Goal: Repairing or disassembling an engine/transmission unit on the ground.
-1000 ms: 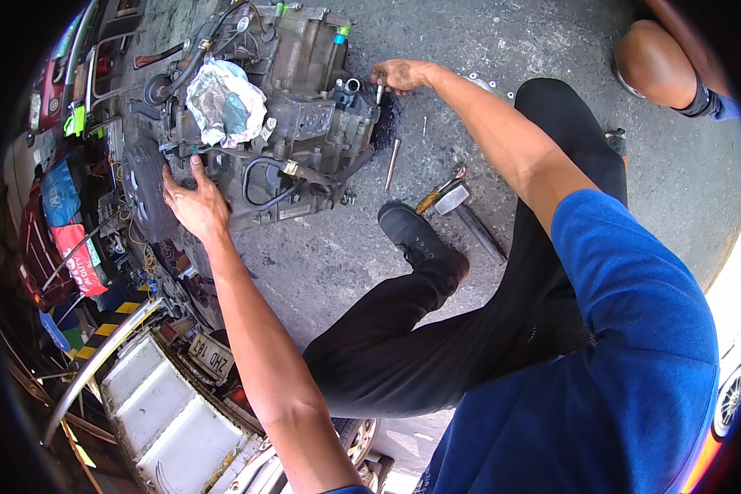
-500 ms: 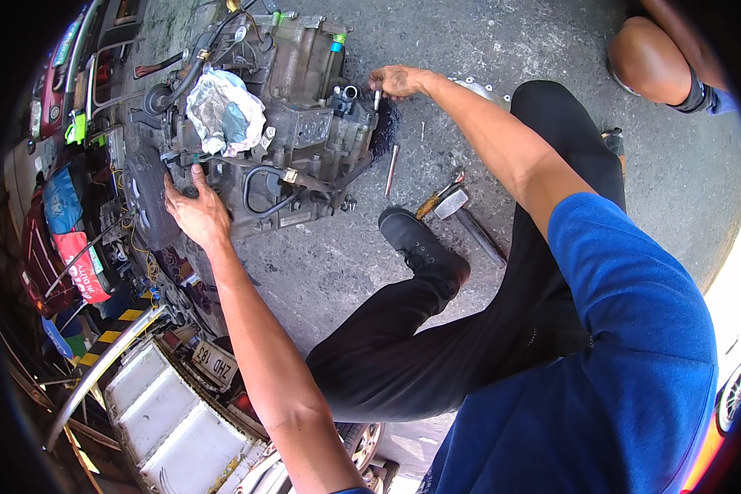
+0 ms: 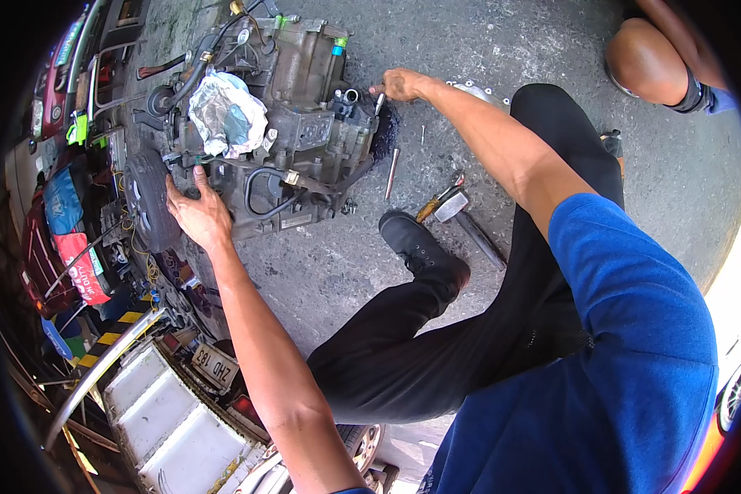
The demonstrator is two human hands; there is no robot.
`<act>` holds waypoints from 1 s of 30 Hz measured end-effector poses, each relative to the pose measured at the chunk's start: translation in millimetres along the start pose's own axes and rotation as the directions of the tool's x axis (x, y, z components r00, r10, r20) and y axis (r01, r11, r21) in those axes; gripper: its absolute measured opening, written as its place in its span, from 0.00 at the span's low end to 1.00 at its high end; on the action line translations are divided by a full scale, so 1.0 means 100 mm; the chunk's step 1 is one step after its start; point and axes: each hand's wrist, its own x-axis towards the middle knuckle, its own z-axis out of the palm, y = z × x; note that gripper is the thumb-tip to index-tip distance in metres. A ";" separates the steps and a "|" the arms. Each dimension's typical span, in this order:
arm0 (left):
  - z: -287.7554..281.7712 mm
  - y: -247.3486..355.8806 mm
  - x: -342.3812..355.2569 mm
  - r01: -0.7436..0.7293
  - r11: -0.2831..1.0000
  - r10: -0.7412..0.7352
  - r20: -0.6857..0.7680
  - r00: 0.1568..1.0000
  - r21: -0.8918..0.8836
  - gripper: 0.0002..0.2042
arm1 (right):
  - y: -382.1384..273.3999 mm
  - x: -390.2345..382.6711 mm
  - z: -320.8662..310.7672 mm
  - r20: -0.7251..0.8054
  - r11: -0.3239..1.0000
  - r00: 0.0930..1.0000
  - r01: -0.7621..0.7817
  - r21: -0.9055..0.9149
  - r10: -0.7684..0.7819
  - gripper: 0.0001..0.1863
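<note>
A greasy metal gearbox-like unit (image 3: 305, 132) with hoses and brackets lies on the concrete floor. My left hand (image 3: 202, 216) rests at its near left edge, beside a small black wheel (image 3: 151, 202), with thumb and fingers spread. At the unit's right end, my right hand (image 3: 400, 85) has its fingers curled at the upper end of a short silver wrench-like tool (image 3: 379, 105). The lower end of that tool lies against the housing, and its exact kind is too small to tell. A crumpled silvery white sheet (image 3: 227, 115) sits on top of the unit.
On the floor lie a hammer (image 3: 469, 222), a yellow-handled tool (image 3: 436, 204), a metal rod (image 3: 393, 173) and small bolts (image 3: 350, 207). A dark wet stain (image 3: 384, 140) spreads beside the unit. Another person's knee (image 3: 646, 62) is at upper right. A white vehicle panel (image 3: 177, 420) stands lower left.
My right hand has shifted slightly right and its fingers have changed position at the silver tool. My left hand stays in place on the unit.
</note>
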 end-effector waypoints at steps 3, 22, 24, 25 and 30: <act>0.00 0.01 0.00 0.002 1.000 -0.002 -0.004 1.000 -0.004 0.37 | 0.00 0.00 0.04 -0.081 0.980 0.997 0.023 0.196 -0.008 0.26; -0.02 0.02 -0.01 0.027 0.999 -0.028 0.030 0.999 0.021 0.37 | 0.07 0.05 0.08 -0.074 0.993 0.994 -0.078 0.086 0.084 0.32; -0.01 0.02 -0.01 0.009 1.000 -0.009 0.007 1.000 -0.011 0.37 | 0.04 0.02 0.06 -0.085 0.958 0.996 0.037 0.283 -0.013 0.34; -0.01 0.02 -0.02 0.026 1.000 -0.026 0.026 0.999 0.011 0.37 | 0.02 0.00 0.06 -0.051 0.899 0.999 0.035 0.437 -0.014 0.35; -0.02 0.04 -0.01 0.009 1.000 -0.009 0.000 1.000 -0.005 0.37 | -0.03 -0.07 0.02 -0.090 0.997 0.996 0.028 0.079 -0.020 0.35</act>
